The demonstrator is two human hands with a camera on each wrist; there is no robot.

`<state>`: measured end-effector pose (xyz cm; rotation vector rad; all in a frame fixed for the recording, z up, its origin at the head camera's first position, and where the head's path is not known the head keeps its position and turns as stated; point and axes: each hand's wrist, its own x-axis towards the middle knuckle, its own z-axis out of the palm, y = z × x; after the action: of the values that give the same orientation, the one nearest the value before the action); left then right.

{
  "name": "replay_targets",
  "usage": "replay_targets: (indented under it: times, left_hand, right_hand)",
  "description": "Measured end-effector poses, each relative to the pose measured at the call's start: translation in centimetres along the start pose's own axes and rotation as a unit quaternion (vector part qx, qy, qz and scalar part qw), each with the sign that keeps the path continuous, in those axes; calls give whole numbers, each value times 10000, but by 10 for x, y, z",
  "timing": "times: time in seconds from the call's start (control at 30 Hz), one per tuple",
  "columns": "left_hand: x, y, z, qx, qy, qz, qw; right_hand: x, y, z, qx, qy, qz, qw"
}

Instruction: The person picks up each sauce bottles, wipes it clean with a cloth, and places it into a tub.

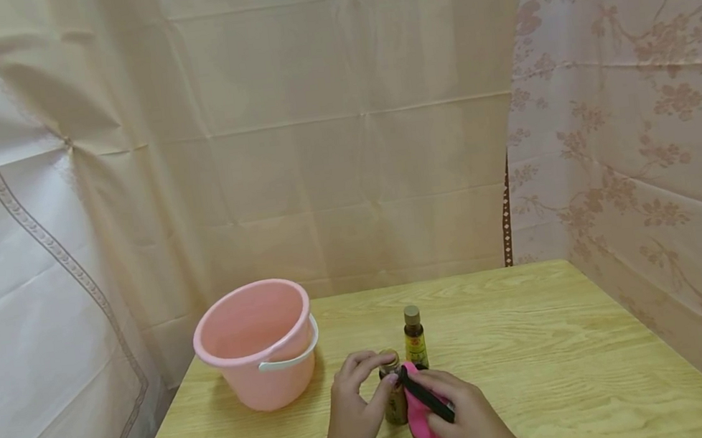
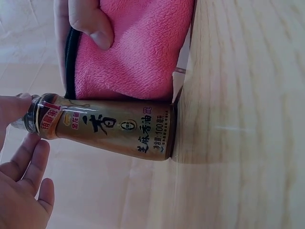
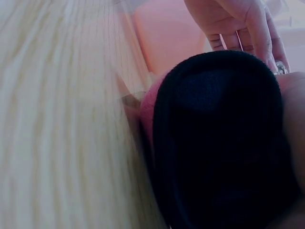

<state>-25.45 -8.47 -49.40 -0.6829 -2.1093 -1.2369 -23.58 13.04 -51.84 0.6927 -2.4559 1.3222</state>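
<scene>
A small brown sesame oil bottle (image 1: pixel 395 407) stands upright on the table. My left hand (image 1: pixel 357 400) pinches it at the neck and cap, thumb on one side and fingertips on the other. In the left wrist view the bottle's label (image 2: pixel 119 125) shows. My right hand (image 1: pixel 473 407) grips a pink plush cloth (image 1: pixel 420 417) with black edging, which touches the bottle's right side. A dark face of the cloth (image 3: pixel 224 138) fills much of the right wrist view and hides most of the right hand there.
Just behind the cloth stands a second dark bottle (image 1: pixel 414 342) with a yellow-green label, its base partly hidden. To the left is a pink bucket (image 1: pixel 269 384) with a white handle (image 1: pixel 292 360). Curtains surround the wooden table (image 1: pixel 575 359) at the back and sides.
</scene>
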Motion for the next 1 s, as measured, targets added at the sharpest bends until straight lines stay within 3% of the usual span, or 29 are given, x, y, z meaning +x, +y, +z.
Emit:
replay_targets:
  times: [0.33, 0.5, 0.67, 1.0]
  left_hand:
    - [1, -1, 0, 150, 35, 142, 9998]
    - [1, 0, -1, 221, -24, 12, 9998]
    - [1, -1, 0, 299, 47, 224, 9993]
    - [0, 0, 0, 318, 42, 303, 9990]
  right_hand:
    - [0, -3, -1, 365, 287, 62, 9989]
    - [0, -6, -1, 297, 547, -407, 9972]
    - [0, -6, -2, 292, 774, -793, 9934]
    - [0, -8, -3, 353, 864, -945, 9911]
